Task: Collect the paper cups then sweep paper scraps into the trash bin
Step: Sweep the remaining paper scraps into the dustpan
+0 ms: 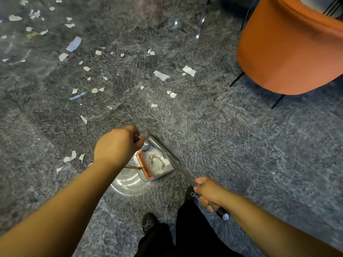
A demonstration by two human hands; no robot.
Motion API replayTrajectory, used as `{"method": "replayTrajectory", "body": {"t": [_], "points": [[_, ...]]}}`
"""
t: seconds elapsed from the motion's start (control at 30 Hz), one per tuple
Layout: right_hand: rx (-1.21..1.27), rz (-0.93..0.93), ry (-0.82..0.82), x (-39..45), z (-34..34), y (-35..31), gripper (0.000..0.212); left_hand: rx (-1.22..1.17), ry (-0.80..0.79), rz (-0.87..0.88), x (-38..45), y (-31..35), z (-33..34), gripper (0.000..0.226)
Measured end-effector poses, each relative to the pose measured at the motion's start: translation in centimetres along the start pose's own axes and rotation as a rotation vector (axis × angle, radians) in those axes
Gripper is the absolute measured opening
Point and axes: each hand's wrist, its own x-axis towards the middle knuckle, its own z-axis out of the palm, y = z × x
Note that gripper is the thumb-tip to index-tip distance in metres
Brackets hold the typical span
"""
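Note:
My left hand (118, 145) grips the top of the dustpan's upright handle. Below it, the silver dustpan (128, 180) with an orange comb (145, 165) holds several white paper scraps (159, 162). My right hand (207, 193) grips the grey broom handle (174, 160), which slants up-left across the pan's right side. The broom head is hidden. More paper scraps (161, 75) lie scattered over the grey shaggy carpet ahead and to the left, and a few scraps (71, 157) lie just left of my left forearm. No paper cup or trash bin is in view.
An orange upholstered chair (289, 52) on thin black legs stands at the upper right. A pen-like stick (77, 97) and a bluish wrapper (74, 43) lie among the scraps. My black shoes (148, 222) and dark trousers are at the bottom centre.

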Motion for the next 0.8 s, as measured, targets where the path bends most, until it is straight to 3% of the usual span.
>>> {"method": "replayTrajectory", "body": {"t": [0.3, 0.47, 0.6, 0.8], "points": [[0.199, -0.058, 0.084, -3.4, 2.0, -1.3, 0.034, -0.156, 0.088, -0.222, -3.4, -4.6, -1.9, 0.031], [0.254, -0.102, 0.136, -3.2, 1.5, -3.8, 0.032, -0.194, 0.155, -0.253, -2.9, -5.1, -3.4, 0.028], [0.326, -0.107, 0.158, -1.7, -1.4, -7.4, 0.027, -0.2, 0.166, -0.257, 0.5, -5.0, -4.2, 0.028], [0.215, -0.198, 0.156, 1.5, -9.2, -13.6, 0.025, -0.127, 0.172, -0.273, 8.4, -3.7, -4.5, 0.029]]}}
